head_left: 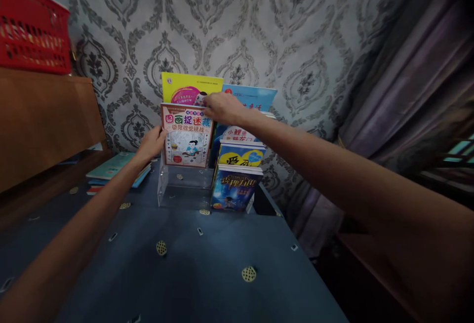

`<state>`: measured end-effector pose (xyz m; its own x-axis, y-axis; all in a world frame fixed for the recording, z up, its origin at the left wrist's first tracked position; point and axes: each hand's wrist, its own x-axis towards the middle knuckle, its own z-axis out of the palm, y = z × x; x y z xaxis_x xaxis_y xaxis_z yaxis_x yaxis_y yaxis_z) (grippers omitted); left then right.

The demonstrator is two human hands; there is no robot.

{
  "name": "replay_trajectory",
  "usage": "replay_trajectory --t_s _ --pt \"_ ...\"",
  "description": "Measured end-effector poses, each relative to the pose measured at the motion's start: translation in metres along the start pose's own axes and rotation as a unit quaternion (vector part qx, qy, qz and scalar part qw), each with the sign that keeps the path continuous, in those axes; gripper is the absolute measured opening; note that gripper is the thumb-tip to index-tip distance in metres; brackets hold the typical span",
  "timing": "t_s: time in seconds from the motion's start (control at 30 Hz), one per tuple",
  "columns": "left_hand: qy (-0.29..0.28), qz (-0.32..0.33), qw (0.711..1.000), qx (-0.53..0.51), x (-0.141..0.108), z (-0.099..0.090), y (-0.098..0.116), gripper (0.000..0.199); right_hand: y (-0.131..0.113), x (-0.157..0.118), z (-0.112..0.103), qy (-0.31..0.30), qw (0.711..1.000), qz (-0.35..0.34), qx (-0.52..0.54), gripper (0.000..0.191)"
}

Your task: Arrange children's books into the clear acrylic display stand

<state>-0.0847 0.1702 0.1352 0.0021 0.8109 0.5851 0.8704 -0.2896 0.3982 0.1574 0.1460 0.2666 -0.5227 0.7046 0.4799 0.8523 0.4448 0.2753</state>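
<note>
A brown-bordered picture book (187,138) stands upright on a clear tiered rack (177,189). My left hand (153,141) grips its left edge, fingertips partly behind the cover. At its top right corner is my right hand (224,108), fingers closed on the edge. Behind it rises a yellow book (190,83). To the right, a light blue book (255,97) stands at the back, with several books in tiers before it, among them a yellow and blue book (242,155) and a dark blue book (233,192) at the front.
On the blue tablecloth (200,268), a stack of flat books (114,167) lies left of the rack. A red basket (33,26) sits on a wooden cabinet (48,120) at the far left. Patterned wallpaper is behind, and a purple curtain (370,115) hangs at the right.
</note>
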Motion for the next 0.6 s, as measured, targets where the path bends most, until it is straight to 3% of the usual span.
replay_trajectory --t_s 0.23,0.6 --pt "0.042 -0.012 0.999 -0.016 0.004 0.003 -0.002 0.034 0.003 0.010 -0.004 -0.050 0.999 0.017 0.006 0.023" --pt "0.026 -0.012 1.000 -0.002 0.013 0.006 0.008 0.030 0.004 0.005 0.005 -0.017 0.998 0.056 0.031 0.025"
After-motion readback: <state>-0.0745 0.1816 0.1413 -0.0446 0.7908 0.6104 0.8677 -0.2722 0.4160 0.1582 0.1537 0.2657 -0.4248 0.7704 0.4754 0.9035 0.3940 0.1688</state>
